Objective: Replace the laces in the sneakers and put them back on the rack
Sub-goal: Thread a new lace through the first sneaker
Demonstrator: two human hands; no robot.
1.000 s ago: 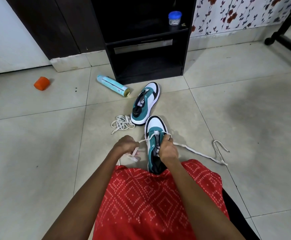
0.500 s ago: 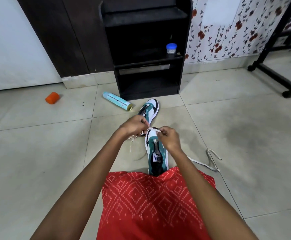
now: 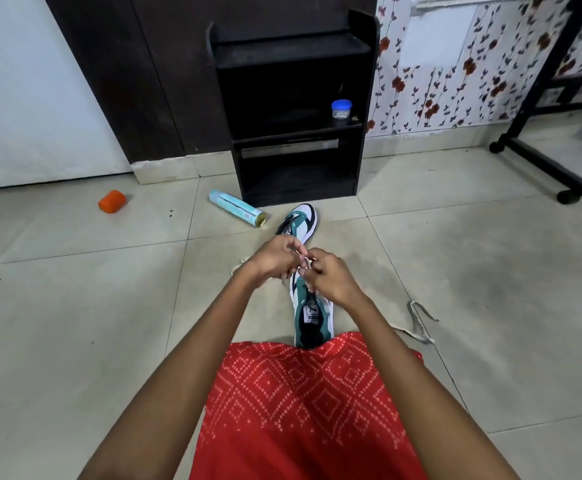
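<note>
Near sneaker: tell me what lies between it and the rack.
The other sneaker lies on the floor straight between the near sneaker and the rack. The spray can lies just left of that path.

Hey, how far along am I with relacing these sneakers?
Nothing looks finished yet. In hand: left hand and right hand pinch a white lace at the toe end of the near sneaker, its tail trailing on the floor. Left: lacing upward, the far sneaker by the rack, then shelving both.
</note>
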